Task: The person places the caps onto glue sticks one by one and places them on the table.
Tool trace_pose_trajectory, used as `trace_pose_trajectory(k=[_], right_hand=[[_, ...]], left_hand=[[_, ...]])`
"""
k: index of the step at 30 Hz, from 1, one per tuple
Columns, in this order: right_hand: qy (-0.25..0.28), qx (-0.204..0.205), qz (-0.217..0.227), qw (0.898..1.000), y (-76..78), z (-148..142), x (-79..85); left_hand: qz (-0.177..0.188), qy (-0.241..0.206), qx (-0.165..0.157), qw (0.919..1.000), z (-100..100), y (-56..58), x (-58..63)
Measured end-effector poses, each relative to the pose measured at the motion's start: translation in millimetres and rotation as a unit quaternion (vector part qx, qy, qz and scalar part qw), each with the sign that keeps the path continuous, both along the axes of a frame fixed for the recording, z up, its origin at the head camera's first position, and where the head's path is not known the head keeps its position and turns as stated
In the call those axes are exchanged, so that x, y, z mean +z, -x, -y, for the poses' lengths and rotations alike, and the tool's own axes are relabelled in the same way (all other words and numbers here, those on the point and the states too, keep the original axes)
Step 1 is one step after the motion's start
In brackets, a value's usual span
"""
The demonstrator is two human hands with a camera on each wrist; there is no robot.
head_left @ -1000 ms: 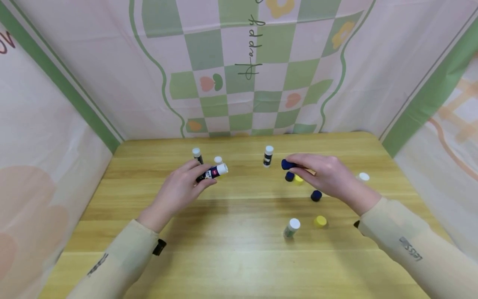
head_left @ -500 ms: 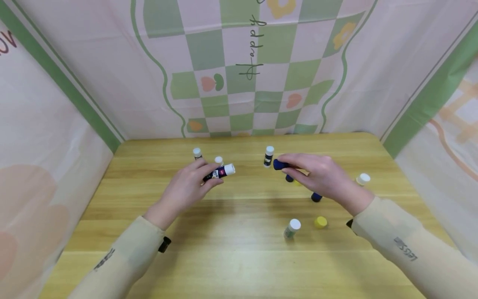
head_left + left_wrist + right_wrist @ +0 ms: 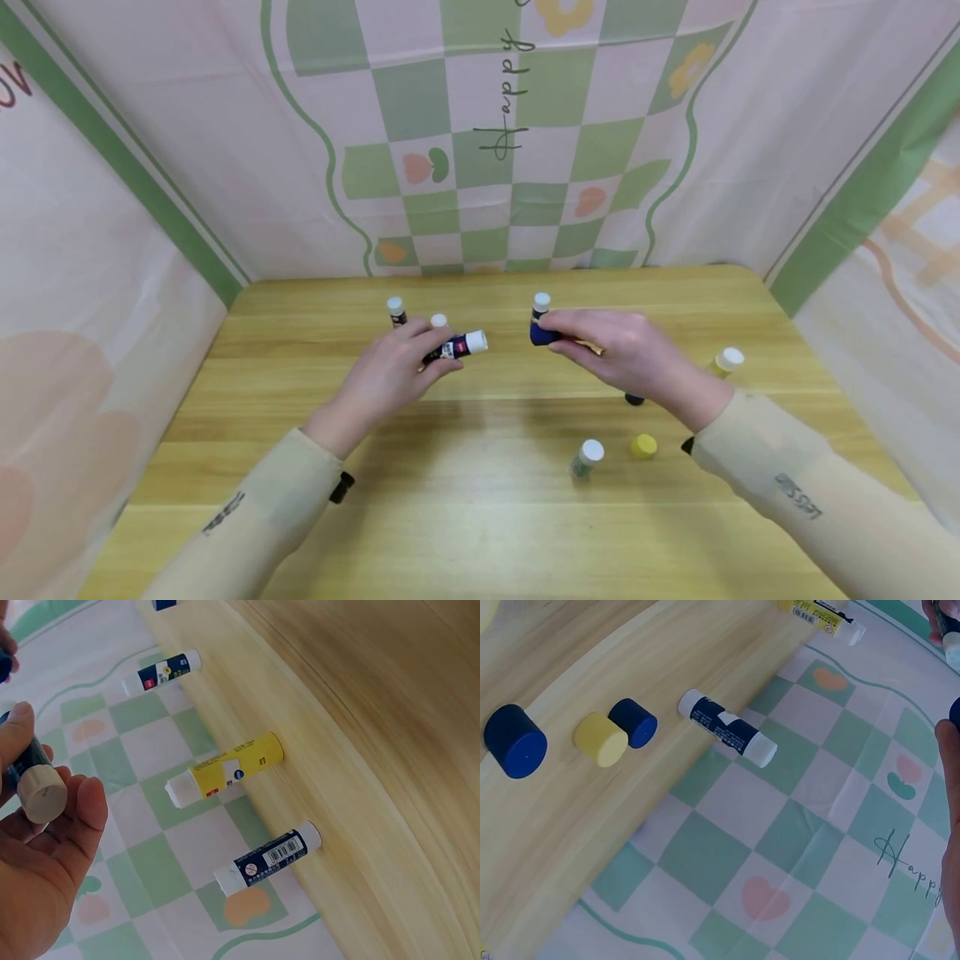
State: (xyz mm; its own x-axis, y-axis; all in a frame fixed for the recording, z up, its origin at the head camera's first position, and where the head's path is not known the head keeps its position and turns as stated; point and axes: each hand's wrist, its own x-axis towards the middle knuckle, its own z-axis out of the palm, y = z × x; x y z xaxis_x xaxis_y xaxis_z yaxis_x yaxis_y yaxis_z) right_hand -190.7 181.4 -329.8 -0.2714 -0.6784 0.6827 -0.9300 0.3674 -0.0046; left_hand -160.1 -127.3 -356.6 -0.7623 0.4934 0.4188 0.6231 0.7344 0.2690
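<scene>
My left hand (image 3: 386, 371) holds a navy glue stick (image 3: 454, 346) almost level above the table, its white end pointing right. My right hand (image 3: 630, 354) pinches a dark blue cap (image 3: 542, 337) between thumb and fingers. A gap separates the cap from the glue stick's white end. Just behind the cap, another navy glue stick (image 3: 541, 305) stands upright, partly covered in the head view. Beyond my left hand, the left wrist view shows a standing yellow glue stick (image 3: 238, 769) and a navy one (image 3: 270, 859), both with white tops.
Under my right arm are two blue caps (image 3: 516, 741) and a yellow cap (image 3: 601, 741). Nearer me stand a white-topped glue stick (image 3: 587, 458) and another yellow cap (image 3: 643, 447). A white-topped yellow stick (image 3: 727, 361) is at the right. Patterned cloth (image 3: 480, 167) hangs behind the table.
Both hands have drawn closer together. My right hand has carried the blue cap left, in front of the standing glue stick, and my left hand has moved its glue stick right.
</scene>
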Motion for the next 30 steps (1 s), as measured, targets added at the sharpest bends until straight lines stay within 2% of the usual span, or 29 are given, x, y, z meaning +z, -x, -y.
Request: trace_pose_trajectory(k=[7,17,30], right_hand=[[0.004,0.016,-0.005,1.000,0.9,6,-0.7],[0.000,0.028,0.012,1.000,-0.9,12,-2.8],[-0.002,0.049,0.019,0.999,-2.7,18,-4.7]], left_hand=[[0.006,0.012,-0.001,0.9999,-6,0.7,0.8],[-0.007,0.020,-0.018,0.9996,-13,3.2,0.1],[-0.010,0.016,-0.032,0.9993,-19,4.3,0.3]])
